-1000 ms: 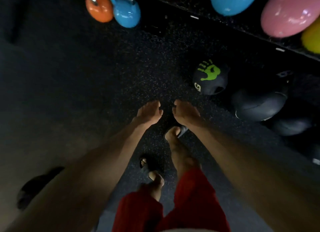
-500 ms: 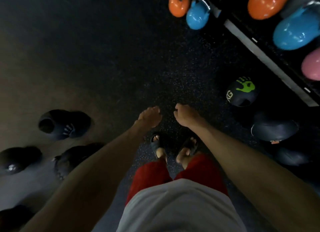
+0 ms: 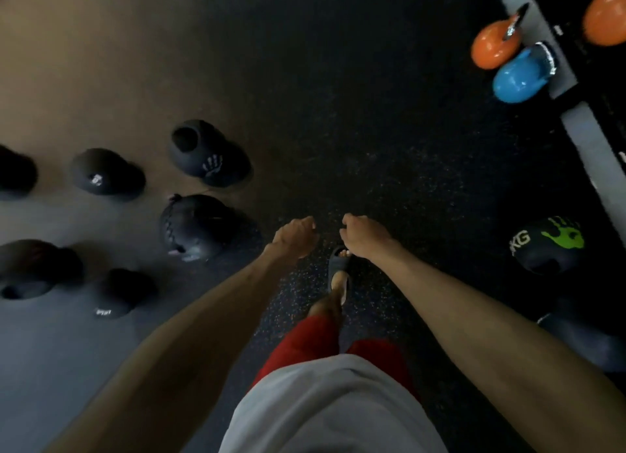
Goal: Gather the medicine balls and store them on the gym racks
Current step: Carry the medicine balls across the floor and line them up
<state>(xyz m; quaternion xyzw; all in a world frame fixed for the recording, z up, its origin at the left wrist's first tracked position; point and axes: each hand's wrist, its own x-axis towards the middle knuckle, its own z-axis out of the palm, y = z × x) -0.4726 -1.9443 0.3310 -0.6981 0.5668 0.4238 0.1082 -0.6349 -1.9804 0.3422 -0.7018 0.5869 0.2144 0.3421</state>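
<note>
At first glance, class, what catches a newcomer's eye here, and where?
The orange kettlebell and blue kettlebell glow at top right beside the rack. A cluster of black medicine balls lies on the floor at left; a green-handprint ball sits at right. In the middle, the left hand and right hand hang empty.

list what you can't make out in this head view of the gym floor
Head view only:
- Green-handprint ball: the digit before "KG" curves out of sight.
- Leftmost ball: cut off by the frame's left edge.
- Rack: mostly beyond the right edge; free space unseen.
- Small ball: label blurred, unreadable.
- Left hand, right hand: fingertips tucked under, hidden.
</note>
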